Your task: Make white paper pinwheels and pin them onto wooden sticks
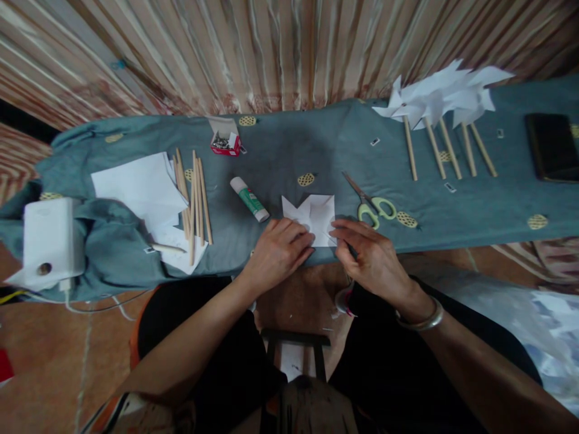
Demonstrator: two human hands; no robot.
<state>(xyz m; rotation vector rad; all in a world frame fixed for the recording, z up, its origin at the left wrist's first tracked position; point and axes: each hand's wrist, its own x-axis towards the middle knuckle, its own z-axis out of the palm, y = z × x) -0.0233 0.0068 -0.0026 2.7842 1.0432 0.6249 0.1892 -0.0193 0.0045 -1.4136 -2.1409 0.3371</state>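
A white paper pinwheel (320, 211), with a folded corner pointing up at its left, lies flat near the table's front edge. My left hand (283, 247) presses on its lower left part, fingers together and curled over the paper. At the right edge of the sheet, my right hand (366, 250) pinches the paper between thumb and fingers. A green and white glue stick (249, 199) lies left of the sheet. Scissors with light green handles (371, 202) rest just beyond my right hand, blades pointing up and left. The paper under my fingers is hidden.
Wooden sticks (194, 199) lie beside white paper sheets (138, 184) on the left. Behind them stands an opened red box (225, 141) of small metal pins. Finished pinwheels (441, 96) on sticks lie at the back right, near a dark phone (552, 147). A white device (49, 241) sits far left.
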